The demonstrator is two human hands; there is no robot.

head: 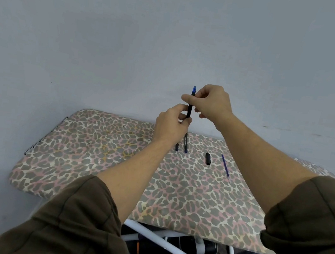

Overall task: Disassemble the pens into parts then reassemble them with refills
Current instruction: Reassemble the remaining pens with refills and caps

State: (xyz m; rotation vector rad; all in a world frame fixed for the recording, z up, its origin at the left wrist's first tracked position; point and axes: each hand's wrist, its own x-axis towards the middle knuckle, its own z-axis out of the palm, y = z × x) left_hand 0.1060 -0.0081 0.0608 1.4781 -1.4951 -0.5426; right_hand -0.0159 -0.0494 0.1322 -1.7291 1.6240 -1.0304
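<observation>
While both hands [186, 112] pinch upright black pen [190, 108], barrel print unreadable

You hold black pen [190, 108] upright above board's far edge, blue tip up. Second black pen [186, 143] lies near far edge, blue end toward you. Short black piece [177, 146] just left of it. Black cap [208, 158] lies to right. Thin blue refill [225, 165] farther right, angled.
</observation>
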